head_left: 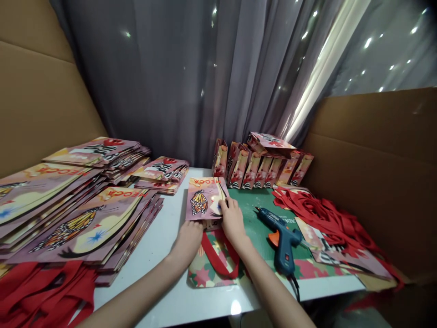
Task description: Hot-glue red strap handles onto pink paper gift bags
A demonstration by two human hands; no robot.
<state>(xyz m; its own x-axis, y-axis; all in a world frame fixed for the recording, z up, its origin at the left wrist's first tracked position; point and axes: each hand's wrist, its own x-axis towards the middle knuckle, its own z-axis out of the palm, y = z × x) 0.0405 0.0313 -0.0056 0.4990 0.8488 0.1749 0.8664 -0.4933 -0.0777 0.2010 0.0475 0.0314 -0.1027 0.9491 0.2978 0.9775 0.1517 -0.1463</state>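
Observation:
In the head view a small paper gift bag, printed with a butterfly and red MECCA lettering, lies in the middle of the table. My left hand is closed at its near edge, with the fingertips hidden by the paper. At the bag's right side, my right hand grips the edge, fingers bent over the printed face. A red ribbon handle loops out below the bag between my wrists. Under that loop is a sheet patterned with stars and leaves. To the right of my right hand lies a blue glue gun.
Stacks of flat printed bags fill the left side, with red ribbons in front. Finished-looking bags stand at the back. More red ribbon is heaped right of the green mat. Cardboard panels flank the table.

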